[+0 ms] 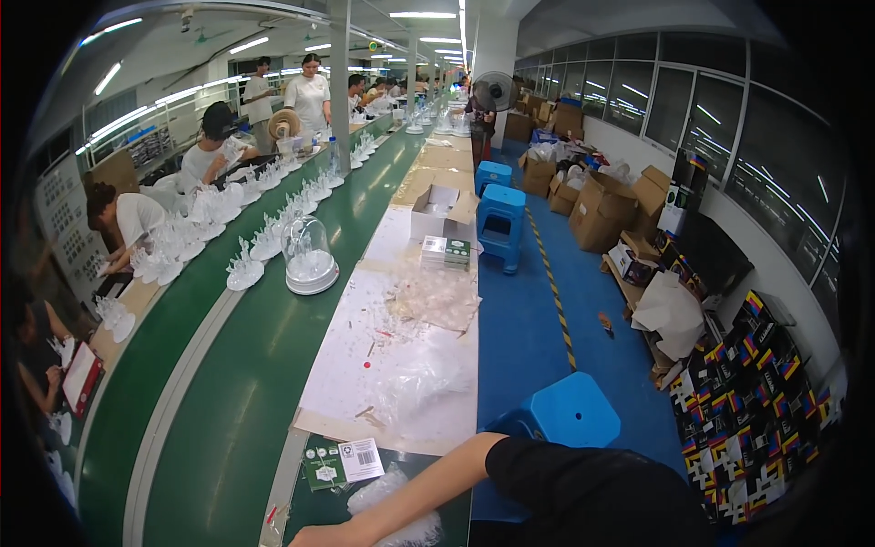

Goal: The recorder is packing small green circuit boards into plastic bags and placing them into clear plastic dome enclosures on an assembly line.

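- Right hand (321,536) cut off at lower edge; from here I can't tell finger opening or grip. Left hand out of sight.
- Green-and-white carton (344,462) flat on worktop (314,507), beyond the forearm, probably parked for reach.
- Long axis roughly left-right, white end rightward.

R hand (319,536) nr clr plastic (375,491)

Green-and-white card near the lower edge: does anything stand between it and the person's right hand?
Nothing visible: dark-green surface lies between the right hand, partly cut off below, and the card. Crumpled clear plastic sits off to the side, partly hidden by the forearm.
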Motion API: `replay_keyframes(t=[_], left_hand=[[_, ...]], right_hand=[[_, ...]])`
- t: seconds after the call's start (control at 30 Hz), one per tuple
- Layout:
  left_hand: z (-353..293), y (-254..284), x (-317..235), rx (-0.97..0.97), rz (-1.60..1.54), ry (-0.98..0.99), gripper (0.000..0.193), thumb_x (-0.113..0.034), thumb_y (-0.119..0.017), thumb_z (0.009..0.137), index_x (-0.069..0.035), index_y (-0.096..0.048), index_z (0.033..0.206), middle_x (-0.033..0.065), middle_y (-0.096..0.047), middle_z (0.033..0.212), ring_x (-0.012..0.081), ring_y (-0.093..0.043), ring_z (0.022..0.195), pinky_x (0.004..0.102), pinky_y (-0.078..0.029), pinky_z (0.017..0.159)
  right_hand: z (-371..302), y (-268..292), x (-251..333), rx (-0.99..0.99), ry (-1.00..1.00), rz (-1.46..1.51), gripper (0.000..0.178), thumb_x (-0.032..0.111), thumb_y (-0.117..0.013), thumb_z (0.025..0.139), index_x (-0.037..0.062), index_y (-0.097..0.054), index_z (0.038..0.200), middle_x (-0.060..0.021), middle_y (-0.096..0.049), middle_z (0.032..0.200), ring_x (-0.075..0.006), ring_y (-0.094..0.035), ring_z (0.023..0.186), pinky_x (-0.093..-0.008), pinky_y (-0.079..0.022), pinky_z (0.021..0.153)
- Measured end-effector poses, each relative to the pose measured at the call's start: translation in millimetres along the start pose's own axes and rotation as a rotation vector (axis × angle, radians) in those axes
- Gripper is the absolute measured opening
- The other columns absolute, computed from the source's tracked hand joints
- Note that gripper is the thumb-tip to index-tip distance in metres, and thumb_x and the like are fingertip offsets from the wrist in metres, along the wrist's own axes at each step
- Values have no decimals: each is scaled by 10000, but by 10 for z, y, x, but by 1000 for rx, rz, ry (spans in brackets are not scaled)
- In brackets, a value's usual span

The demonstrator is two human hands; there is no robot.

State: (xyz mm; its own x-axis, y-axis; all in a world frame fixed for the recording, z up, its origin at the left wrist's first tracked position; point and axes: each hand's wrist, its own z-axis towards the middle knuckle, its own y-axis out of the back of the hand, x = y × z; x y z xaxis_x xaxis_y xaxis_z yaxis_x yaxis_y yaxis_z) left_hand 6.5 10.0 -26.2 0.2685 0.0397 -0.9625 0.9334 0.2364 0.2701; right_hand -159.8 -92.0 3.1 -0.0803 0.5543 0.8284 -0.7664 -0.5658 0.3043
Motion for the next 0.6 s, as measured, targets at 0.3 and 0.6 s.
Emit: replay_keyframes(t=[0.3, 0.6], left_hand=[[-103, 6, 15, 32, 17, 28, 229, -140, -504, 939, 39, -643, 964, 46, -583, 767, 130, -512, 705, 263, -433, 648], [-83, 48, 94, 89, -3, 57, 238, -164, -508, 943, 35, -637, 968, 44, -577, 775, 130, -506, 710, 263, -427, 648]], right_hand=[[33, -43, 23, 11, 6, 24, 93, 146, -637, 804, 63, -605, 776, -94, -579, 664, -250, -590, 591, -346, -448, 514], [29, -57, 24, 16, -11, 14, 95, 144, -636, 803, 61, -599, 774, -97, -575, 659, -249, -588, 592, -347, -443, 510]])
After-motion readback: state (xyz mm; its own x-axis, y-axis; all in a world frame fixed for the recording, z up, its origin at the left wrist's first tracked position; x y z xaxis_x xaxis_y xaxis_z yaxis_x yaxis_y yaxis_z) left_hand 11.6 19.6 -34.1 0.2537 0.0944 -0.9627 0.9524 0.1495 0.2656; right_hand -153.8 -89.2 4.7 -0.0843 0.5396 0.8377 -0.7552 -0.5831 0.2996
